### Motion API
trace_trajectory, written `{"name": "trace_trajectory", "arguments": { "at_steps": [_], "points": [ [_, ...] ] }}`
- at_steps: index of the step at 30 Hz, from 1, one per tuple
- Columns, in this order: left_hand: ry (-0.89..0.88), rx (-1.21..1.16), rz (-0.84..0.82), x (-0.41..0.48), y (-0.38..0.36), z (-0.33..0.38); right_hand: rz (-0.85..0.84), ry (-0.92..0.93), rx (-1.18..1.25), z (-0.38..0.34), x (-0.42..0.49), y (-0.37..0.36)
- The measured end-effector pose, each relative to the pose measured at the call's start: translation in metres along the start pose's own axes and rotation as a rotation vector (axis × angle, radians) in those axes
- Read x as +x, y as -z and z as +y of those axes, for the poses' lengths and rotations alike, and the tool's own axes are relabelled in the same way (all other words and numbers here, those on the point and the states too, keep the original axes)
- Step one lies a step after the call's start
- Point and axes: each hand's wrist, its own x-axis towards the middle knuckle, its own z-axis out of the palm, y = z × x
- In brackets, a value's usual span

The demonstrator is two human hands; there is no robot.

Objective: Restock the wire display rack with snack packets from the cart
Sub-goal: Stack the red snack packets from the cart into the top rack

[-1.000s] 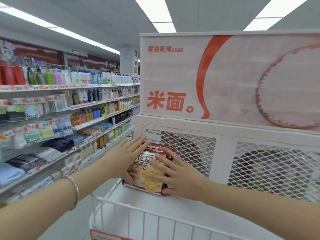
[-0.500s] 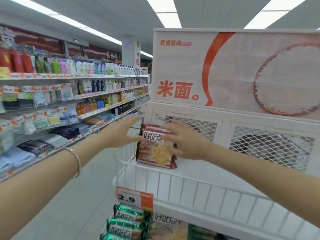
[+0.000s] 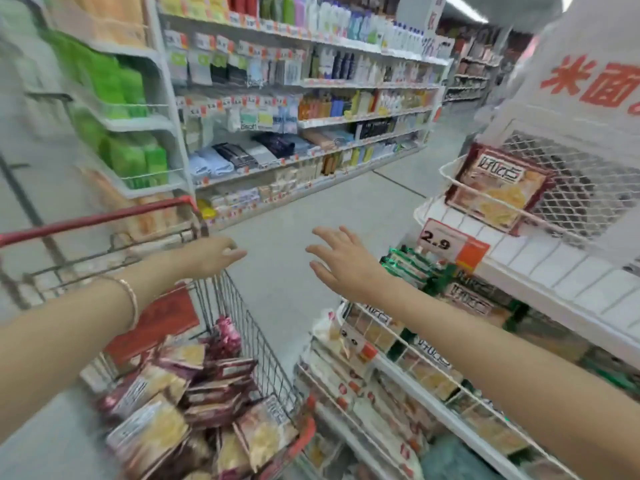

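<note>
A dark red cracker packet (image 3: 498, 187) stands alone against the mesh back of the white wire rack's top shelf (image 3: 540, 261). Both my hands are away from it and hold nothing. My right hand (image 3: 343, 261) hovers with fingers spread over the aisle floor, left of the rack. My left hand (image 3: 211, 256), fingers relaxed, is above the far rim of the cart (image 3: 242, 306). Several matching snack packets (image 3: 187, 403) lie piled in the cart below my left arm.
The rack's lower shelves (image 3: 415, 375) hold green and red packets, with a 2.9 price tag (image 3: 450, 245) on the top rim. Toiletry shelves (image 3: 311, 109) line the far side of the grey aisle floor. The cart's red handle (image 3: 93, 220) is at left.
Both hands have let go of the packet on the top shelf and dropped back toward the cart. The view has swung down and left, bringing the cart into sight.
</note>
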Motion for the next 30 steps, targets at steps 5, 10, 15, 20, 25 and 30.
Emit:
{"name": "trace_trajectory", "arguments": {
  "at_steps": [5, 10, 15, 20, 25, 30],
  "points": [
    [0.246, -0.156, -0.138, -0.059, -0.076, -0.075, -0.337, 0.015, 0.071, -0.087, 0.002, -0.115],
    [0.403, -0.342, -0.215, -0.096, -0.141, -0.119, -0.636, -0.066, 0.125, -0.13, -0.015, -0.204],
    [0.539, -0.487, -0.205, -0.123, -0.185, -0.142, -0.858, -0.133, 0.183, -0.129, -0.028, -0.267],
    [0.672, -0.637, -0.134, -0.129, -0.213, -0.146, -0.917, -0.239, 0.261, -0.123, -0.022, -0.315],
    [0.813, -0.786, -0.125, -0.131, -0.245, -0.149, -0.961, -0.136, 0.228, -0.115, -0.009, -0.364],
    [0.869, -0.792, -0.12, -0.126, -0.265, -0.148, -1.116, 0.286, -0.15, -0.121, -0.004, -0.387]
  ]
}}
